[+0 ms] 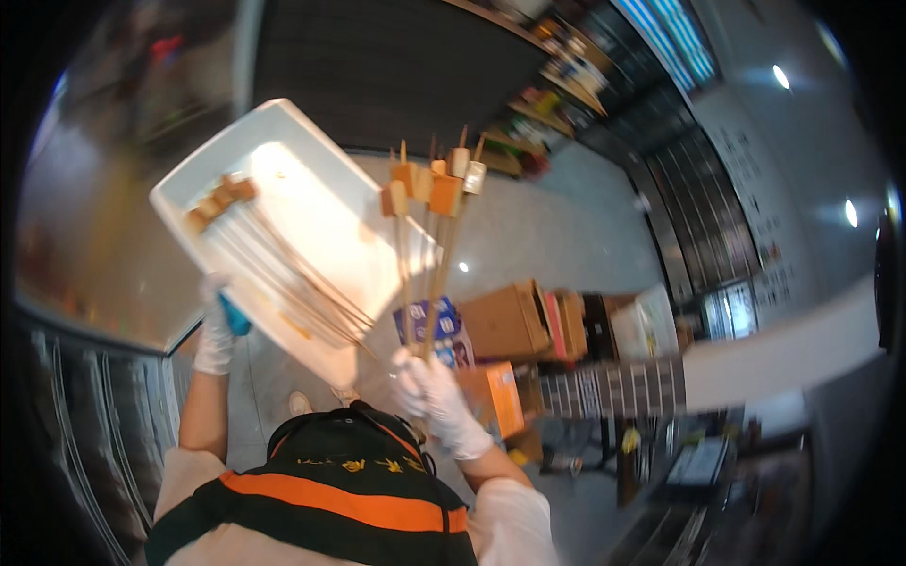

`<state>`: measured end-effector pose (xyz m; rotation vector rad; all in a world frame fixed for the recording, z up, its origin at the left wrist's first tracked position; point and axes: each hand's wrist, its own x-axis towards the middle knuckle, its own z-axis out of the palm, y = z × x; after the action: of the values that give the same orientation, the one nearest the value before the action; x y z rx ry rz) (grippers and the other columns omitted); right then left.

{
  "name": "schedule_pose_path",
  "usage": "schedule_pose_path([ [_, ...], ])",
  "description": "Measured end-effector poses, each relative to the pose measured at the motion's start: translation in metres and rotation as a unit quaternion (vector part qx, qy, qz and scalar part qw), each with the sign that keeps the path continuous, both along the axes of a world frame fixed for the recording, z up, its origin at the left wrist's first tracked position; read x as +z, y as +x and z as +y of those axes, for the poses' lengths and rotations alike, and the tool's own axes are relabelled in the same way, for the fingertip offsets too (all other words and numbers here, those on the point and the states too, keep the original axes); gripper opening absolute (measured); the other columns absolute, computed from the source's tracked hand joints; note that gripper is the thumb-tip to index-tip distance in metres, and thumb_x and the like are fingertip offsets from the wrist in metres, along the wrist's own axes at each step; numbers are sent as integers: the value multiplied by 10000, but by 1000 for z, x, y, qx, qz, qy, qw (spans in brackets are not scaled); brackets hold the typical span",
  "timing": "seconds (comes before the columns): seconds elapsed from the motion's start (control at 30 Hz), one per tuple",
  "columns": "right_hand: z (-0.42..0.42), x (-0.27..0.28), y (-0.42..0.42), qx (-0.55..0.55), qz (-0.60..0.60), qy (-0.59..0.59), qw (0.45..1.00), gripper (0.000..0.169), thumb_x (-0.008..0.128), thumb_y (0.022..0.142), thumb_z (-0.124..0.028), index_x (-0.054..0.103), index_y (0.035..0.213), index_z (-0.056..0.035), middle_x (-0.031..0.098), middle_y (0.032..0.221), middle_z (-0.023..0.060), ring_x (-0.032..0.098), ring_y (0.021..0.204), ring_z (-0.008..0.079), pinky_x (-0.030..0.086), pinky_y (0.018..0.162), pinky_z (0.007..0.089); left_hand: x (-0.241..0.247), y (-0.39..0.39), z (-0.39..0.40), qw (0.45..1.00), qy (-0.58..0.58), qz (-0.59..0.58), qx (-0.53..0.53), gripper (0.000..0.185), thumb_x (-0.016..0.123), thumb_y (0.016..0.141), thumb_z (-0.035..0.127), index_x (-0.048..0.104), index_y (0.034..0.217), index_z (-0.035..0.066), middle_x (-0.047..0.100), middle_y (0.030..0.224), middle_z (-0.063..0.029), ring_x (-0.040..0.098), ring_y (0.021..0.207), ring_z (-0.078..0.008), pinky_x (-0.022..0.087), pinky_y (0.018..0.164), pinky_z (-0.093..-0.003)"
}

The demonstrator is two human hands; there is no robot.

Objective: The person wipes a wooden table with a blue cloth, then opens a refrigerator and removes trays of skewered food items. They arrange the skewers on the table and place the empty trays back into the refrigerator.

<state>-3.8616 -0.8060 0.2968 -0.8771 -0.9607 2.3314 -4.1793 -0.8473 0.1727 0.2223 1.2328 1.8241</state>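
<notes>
My left hand point(216, 329), in a white glove, grips the near left side of a white plastic tray point(333, 152). A bit of blue material point(235, 316) shows between that hand and the tray. Inside the tray lie several skewers point(304, 272) with brownish food chunks point(221, 201) at their far ends. My right hand point(439, 400), also gloved, is closed around the lower ends of a bunch of bamboo skewers point(432, 297). These stand upright, carrying orange-brown and pale food pieces point(444, 194) near their pointed tips. Part of the bunch passes in front of the tray's right corner.
Several cardboard boxes point(499, 322) and an orange carton point(495, 396) stand on the floor to the right. Shelves with goods point(566, 71) are at the far right. A metal-framed glass cabinet or counter point(92, 417) is at the left. A dark panel point(389, 71) lies ahead.
</notes>
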Motion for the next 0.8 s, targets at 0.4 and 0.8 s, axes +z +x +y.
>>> schedule_pose_path([
  [0.4,-70,-29,10,-157,125,10,980,264,452,923,-295,419,1093,-96,392,676,30,385,467,118,349,444,260,-69,-53,30,996,68,46,-25,687,581,708,440,406,1175,-32,511,1029,-150,543,940,-264,489,800,-361],
  [0.8,60,-32,102,-158,200,-76,964,287,377,953,-265,395,1161,-68,331,613,-12,268,406,55,278,388,194,2,100,193,987,16,-12,-158,614,562,701,378,453,1094,-81,549,952,-192,587,812,-268,528,675,-365],
])
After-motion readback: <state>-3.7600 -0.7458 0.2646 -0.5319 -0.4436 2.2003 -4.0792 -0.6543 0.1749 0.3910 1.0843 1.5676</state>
